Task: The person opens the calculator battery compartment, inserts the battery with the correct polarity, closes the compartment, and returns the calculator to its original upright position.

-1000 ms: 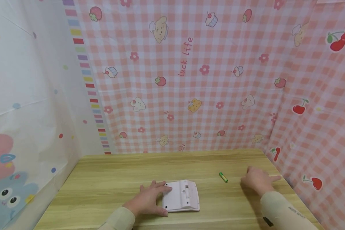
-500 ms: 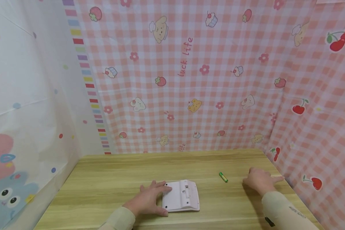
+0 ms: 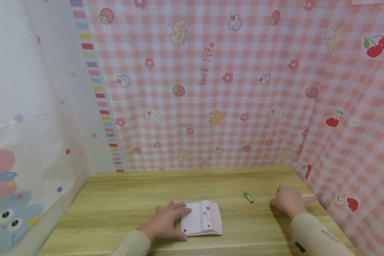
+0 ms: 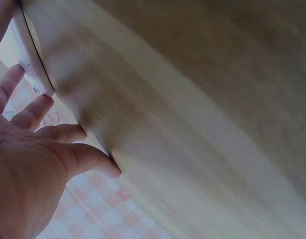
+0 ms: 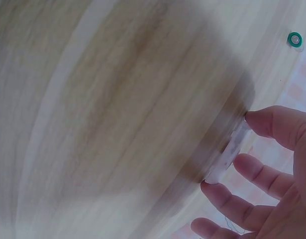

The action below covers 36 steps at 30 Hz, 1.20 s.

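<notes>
A white calculator (image 3: 196,218) lies face down on the wooden table, its battery compartment uncovered. My left hand (image 3: 163,222) rests at its left end with fingers spread. The index finger lies on the calculator's back and the thumb is at its near left corner; other fingertips (image 4: 115,172) touch the table. Toward the table's right edge, my right hand (image 3: 288,202) pinches a small whitish battery cover (image 5: 230,154) between thumb and a finger, low over the wood. That cover is hidden in the head view. Between calculator and right hand lies a green and yellow battery (image 3: 248,197).
The table (image 3: 131,192) has a pink checked cloth (image 3: 204,135) hanging behind it and another at the right side, close to the right hand. A white dotted sheet (image 3: 67,106) hangs along the left side.
My right hand has shifted slightly to the right since the first frame, then stays put. The left hand, calculator and battery have not moved.
</notes>
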Each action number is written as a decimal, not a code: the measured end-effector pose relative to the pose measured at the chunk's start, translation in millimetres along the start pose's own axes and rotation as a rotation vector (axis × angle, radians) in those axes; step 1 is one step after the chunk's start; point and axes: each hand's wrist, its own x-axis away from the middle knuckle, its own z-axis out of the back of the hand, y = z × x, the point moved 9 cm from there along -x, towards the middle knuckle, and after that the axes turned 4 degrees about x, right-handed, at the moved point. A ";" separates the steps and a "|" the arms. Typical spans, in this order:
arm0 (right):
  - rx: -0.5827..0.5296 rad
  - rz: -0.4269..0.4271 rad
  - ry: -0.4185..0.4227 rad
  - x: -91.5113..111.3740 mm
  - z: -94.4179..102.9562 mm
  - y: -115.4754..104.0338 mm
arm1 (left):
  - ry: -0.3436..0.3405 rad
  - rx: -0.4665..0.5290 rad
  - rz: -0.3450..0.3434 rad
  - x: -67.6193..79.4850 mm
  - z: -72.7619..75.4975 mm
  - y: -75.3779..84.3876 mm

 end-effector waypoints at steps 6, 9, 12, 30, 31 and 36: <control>-0.001 0.002 0.002 -1.0 0.4 0.1 | 0.002 -0.002 0.001 -0.1 -0.3 -1.1; 0.001 0.002 0.001 -1.2 0.7 0.2 | 0.005 -0.001 0.000 0.3 0.8 0.1; 0.004 -0.003 -0.004 -0.4 0.7 0.1 | 0.003 0.001 0.001 0.5 1.3 0.6; -0.013 0.004 0.013 0.9 0.1 -0.2 | 0.011 -0.010 -0.006 1.5 2.7 2.8; -0.012 0.003 0.012 0.9 0.2 -0.2 | 0.014 -0.013 -0.009 1.6 2.8 3.3; -0.005 -0.003 -0.004 1.8 0.6 -0.2 | 0.017 -0.009 -0.015 1.6 2.0 3.4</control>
